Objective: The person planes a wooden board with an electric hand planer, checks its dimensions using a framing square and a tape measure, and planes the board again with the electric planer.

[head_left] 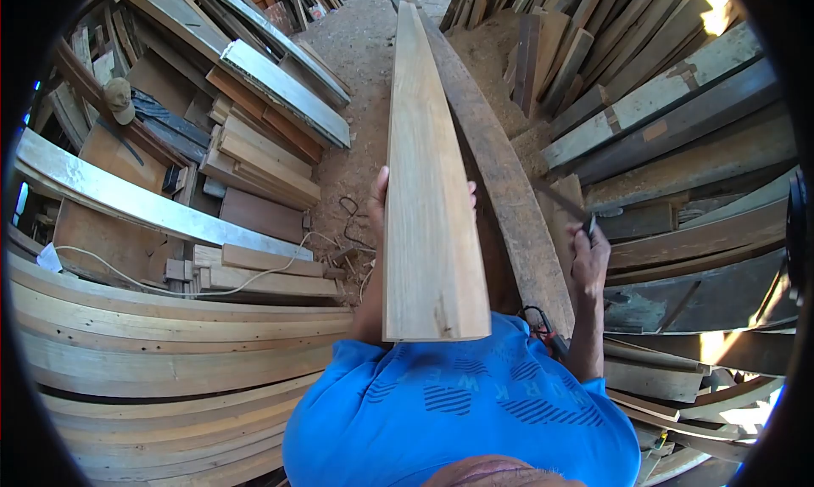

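Observation:
A long, pale wooden board [428,190] stretches away from my chest, its near end just above my blue shirt. From beneath, my left hand [380,197] grips the board, with fingertips showing at its right edge and the palm hidden. Off to the right, my right hand [591,254] is closed around the dark handle of a thin, long-bladed tool [561,202], which looks like a saw or a knife. The blade points up and left, apart from the pale board.
A weathered dark plank [509,181] runs forward just right of the board. Stacked lumber [170,351] fills the left side, and more beams [678,122] lie at the right. A pale cable [246,290] crosses the left stacks. A cap [119,98] rests at the upper left.

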### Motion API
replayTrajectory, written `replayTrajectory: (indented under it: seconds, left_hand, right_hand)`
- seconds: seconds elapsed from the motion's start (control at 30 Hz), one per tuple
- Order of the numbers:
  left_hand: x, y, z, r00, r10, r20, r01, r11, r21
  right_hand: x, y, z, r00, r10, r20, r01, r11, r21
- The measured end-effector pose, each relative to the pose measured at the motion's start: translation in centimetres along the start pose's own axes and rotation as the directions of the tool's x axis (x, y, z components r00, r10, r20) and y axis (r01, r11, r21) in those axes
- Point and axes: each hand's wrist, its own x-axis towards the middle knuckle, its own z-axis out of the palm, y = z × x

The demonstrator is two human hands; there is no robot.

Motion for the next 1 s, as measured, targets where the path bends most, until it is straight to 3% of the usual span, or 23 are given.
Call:
replayTrajectory:
  seconds: [0.1,0.2,0.3,0.37,0.4,0.53,0.7,0.8,1.0]
  left_hand:
    - [-2.8,1.4,-3.2,0.979,0.043,-0.201,-0.015,0.990,0.140]
    - [-4.1,1.7,-5.4,0.951,0.082,-0.300,-0.002,0.966,0.258]
    - [-4.9,0.5,-5.0,0.896,0.136,-0.423,0.022,0.937,0.347]
    - [-4.8,-0.4,-5.4,0.843,0.177,-0.508,0.070,0.900,0.430]
    - [-4.6,-1.0,-4.3,0.793,0.204,-0.574,0.114,0.876,0.469]
    - [-4.4,-2.1,-3.2,0.768,0.105,-0.632,0.279,0.833,0.478]
    - [-3.8,-2.9,-2.9,0.841,0.200,-0.502,0.211,0.735,0.645]
    - [-3.8,-2.9,-2.9,0.816,0.216,-0.537,0.238,0.720,0.652]
    - [-3.7,-3.0,-2.0,0.827,0.202,-0.524,0.220,0.741,0.634]
  right_hand:
    - [0.8,-4.3,2.0,0.963,-0.207,-0.175,0.253,0.915,0.314]
    - [2.2,-8.3,4.6,0.877,-0.471,-0.092,0.478,0.873,0.092]
    - [2.8,-9.3,8.3,0.939,-0.286,0.191,0.292,0.956,-0.005]
    - [3.3,-9.1,11.9,0.928,-0.238,0.287,0.230,0.971,0.063]
    - [3.8,-8.4,13.6,0.918,-0.251,0.307,0.249,0.967,0.046]
    - [5.0,-8.4,18.3,0.892,-0.261,0.368,0.289,0.957,-0.021]
    - [6.3,-8.0,21.3,0.843,-0.372,0.389,0.378,0.924,0.065]
    - [6.3,-8.6,21.0,0.839,-0.322,0.438,0.367,0.930,-0.020]
    - [6.8,-8.8,20.7,0.802,-0.382,0.459,0.457,0.887,-0.061]
